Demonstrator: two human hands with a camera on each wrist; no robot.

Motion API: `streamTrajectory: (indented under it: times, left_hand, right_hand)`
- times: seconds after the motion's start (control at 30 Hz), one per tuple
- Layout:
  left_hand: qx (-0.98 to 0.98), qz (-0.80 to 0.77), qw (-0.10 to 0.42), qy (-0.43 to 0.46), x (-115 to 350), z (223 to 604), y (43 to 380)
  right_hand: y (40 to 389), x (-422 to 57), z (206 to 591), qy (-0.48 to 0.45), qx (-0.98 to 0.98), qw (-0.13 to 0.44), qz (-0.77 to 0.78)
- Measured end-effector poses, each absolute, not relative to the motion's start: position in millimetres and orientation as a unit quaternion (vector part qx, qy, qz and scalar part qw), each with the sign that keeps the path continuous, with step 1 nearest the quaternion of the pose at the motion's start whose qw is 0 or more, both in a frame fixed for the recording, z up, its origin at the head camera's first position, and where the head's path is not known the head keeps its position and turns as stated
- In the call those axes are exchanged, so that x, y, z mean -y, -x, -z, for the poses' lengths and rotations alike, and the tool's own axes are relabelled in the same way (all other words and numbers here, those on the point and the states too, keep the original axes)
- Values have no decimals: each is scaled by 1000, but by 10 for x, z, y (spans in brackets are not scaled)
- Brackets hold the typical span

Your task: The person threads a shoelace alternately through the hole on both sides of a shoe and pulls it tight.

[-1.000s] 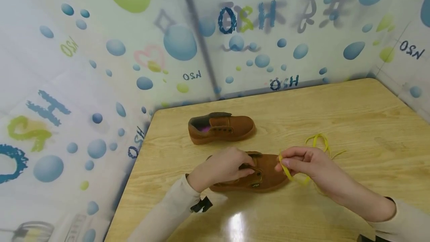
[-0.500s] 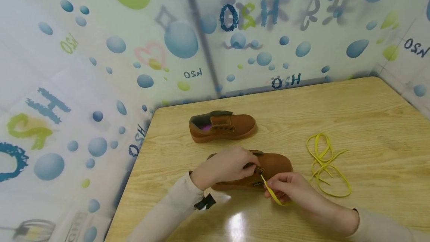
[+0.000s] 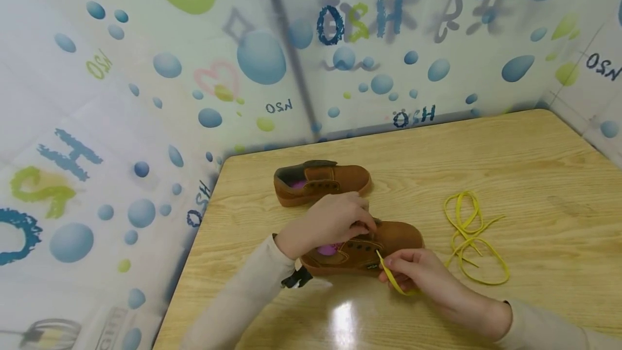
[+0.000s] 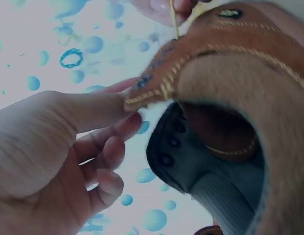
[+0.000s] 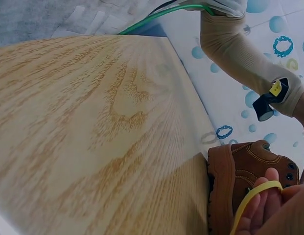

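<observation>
In the head view a brown shoe (image 3: 400, 235) with an unlaced opening sits before me, toe to the right. My left hand (image 3: 335, 220) reaches over its opening. The left wrist view shows the left thumb and index finger pinching the corner of the eyelet flap (image 4: 156, 78); the opposite flap (image 4: 174, 147) stands folded out, dark inside. My right hand (image 3: 420, 271) pinches a yellow shoelace (image 3: 392, 278) near its end, the tip right at the front eyelet of the near flap. In the right wrist view the lace (image 5: 247, 200) loops across the fingers.
A matching brown shoe (image 3: 352, 180) lies behind, also without a lace. Another yellow shoelace (image 3: 468, 239) lies in loose loops on the wooden table (image 3: 544, 177) at the right. A patterned wall (image 3: 369, 101) rises behind the table.
My right hand has come left and toward me, bringing the lace end to the eyelet. My left hand has lifted away from the near flap's outer side, uncovering the eyelets and the purple insole.
</observation>
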State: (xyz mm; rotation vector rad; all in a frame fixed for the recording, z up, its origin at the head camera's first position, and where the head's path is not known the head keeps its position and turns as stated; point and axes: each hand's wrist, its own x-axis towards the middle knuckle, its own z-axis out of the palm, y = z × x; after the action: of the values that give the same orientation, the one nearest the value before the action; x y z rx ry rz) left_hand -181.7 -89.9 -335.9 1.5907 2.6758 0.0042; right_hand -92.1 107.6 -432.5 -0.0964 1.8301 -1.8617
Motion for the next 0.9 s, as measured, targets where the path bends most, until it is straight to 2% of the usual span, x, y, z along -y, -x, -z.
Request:
streamTrajectory:
  times: [0.07,0.17,0.53,0.9]
  left_hand:
    - [-851,20,-10,-525,892,3372,1858]
    - [-834,28,-14,-551,880,3431,1930]
    - [-805,-2,43,-592,856,3542,2047]
    - [-799,-17,65,-597,791,3605,2098]
  right_hand:
    - [929,-1067,4328,32,-673,263,691]
    - [928,-1056,4335,28,-668,263,696]
    - [936,-1040,4339,22,-660,257,705]
    - [943,-1023,4329,18,-660,257,706]
